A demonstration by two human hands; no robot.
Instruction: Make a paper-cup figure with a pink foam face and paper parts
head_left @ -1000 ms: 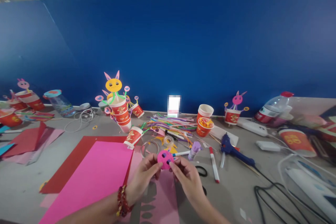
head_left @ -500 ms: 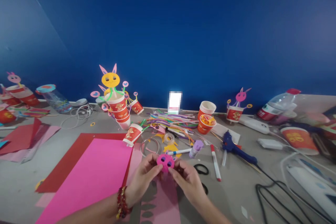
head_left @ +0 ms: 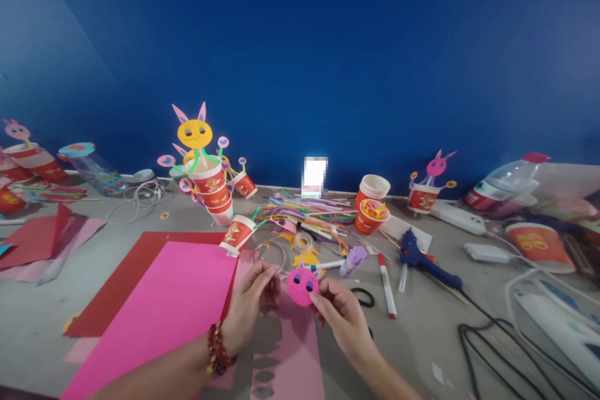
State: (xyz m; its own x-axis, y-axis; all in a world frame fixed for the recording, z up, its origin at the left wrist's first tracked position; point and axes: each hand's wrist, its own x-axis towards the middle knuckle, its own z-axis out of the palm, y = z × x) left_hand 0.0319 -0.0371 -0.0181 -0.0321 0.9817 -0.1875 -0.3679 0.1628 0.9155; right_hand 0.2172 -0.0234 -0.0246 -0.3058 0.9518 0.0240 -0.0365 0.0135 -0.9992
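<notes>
Head view: right hand (head_left: 341,309) pinching pink disc (head_left: 301,287), palm inward.

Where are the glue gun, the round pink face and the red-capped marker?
Glue gun (head_left: 429,267): head view, on its blue body.
Round pink face (head_left: 300,295): head view, lower part of the disc.
Red-capped marker (head_left: 387,288): head view, mid-barrel.
</notes>
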